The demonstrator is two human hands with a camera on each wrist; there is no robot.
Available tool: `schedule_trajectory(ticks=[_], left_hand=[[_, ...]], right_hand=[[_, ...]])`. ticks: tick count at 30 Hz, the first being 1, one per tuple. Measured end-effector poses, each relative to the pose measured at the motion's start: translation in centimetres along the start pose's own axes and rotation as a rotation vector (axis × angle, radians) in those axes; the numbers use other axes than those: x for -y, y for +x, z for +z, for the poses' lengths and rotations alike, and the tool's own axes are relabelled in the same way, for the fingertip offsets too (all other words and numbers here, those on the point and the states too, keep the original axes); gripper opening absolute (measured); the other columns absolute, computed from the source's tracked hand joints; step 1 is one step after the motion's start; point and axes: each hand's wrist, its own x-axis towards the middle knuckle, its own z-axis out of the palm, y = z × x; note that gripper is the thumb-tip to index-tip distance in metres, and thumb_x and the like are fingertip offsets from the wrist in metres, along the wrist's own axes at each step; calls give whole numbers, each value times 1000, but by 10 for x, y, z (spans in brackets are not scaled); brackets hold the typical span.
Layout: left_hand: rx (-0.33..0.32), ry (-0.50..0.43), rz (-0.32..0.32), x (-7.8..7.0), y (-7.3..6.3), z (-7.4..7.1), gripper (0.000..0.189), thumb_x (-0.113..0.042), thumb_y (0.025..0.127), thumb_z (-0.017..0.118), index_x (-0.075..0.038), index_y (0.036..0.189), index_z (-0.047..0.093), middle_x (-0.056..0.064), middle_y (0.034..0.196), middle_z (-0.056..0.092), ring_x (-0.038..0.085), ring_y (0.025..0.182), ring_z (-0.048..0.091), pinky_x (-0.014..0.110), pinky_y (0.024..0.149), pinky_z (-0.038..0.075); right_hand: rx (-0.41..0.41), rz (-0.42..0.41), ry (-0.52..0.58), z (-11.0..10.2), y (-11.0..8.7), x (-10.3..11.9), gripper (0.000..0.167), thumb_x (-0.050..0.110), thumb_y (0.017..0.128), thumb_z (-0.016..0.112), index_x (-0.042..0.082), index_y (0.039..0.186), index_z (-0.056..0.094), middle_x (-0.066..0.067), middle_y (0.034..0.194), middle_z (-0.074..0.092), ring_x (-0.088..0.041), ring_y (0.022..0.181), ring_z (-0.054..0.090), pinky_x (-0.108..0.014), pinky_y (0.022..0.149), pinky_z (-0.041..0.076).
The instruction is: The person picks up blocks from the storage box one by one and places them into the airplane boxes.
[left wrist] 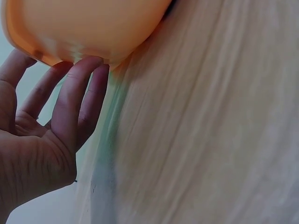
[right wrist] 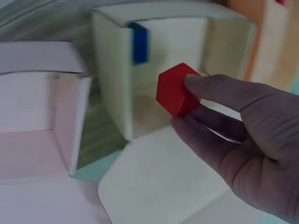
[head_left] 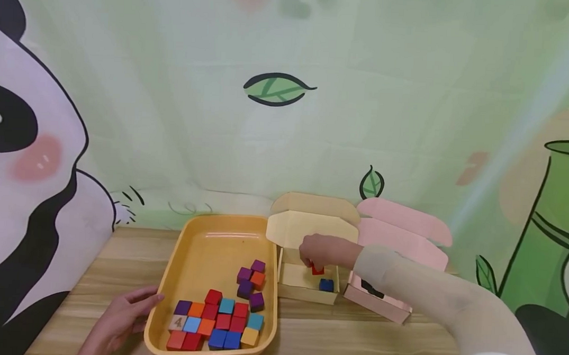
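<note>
The worktop (head_left: pixel 353 339) spanned the lower part of the head view. A yellow tray (head_left: pixel 214 248) stood at bottom centre, a cream box (head_left: pixel 308 293) and a pink box (head_left: pixel 376 304) right of it, lids raised. The left hand (head_left: pixel 123 314), fingers loosely extended, touched the tray's left rim. The right hand (head_left: pixel 326 249) pinched a red block (right wrist: pixel 172 92) over the cream box, right of centre; a blue block (head_left: pixel 326 285) lay inside.
</note>
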Motion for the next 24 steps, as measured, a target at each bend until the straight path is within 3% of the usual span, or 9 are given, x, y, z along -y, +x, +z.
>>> schedule_trajectory(ticks=[3,5,8,17,24], left_hand=[[-12,-16,1,1,1,-2,68,-29,92,78,5,145,51,19,115,72,26,92,74,47,79,62],[-9,-22,3,2,1,-2,66,-28,92,77,5,144,52,18,113,73,26,91,74,48,79,62],[-5,-28,1,2,2,-3,66,-27,92,78,5,143,53,17,112,73,27,90,74,48,78,62],[-2,5,-10,3,2,-2,72,-33,91,79,5,146,50,18,115,72,24,92,73,46,80,62],[2,-18,-13,3,3,-4,66,-30,91,79,2,143,55,16,113,73,24,91,73,45,79,62]], right_hand=[[20,-36,-128,12,6,6,31,-2,84,71,15,63,58,4,64,44,-12,57,33,-23,48,26],[26,-36,-200,20,8,8,31,1,85,74,17,63,59,5,64,46,-12,57,34,-23,47,29],[27,-14,-240,29,8,9,29,4,86,75,15,63,61,3,64,48,-12,55,35,-24,46,31],[-3,-59,-156,35,-3,-2,33,2,82,74,15,57,57,5,60,44,-12,56,33,-24,47,26],[96,-25,-41,36,6,-8,21,2,84,76,14,67,72,8,58,50,-7,52,42,-19,44,31]])
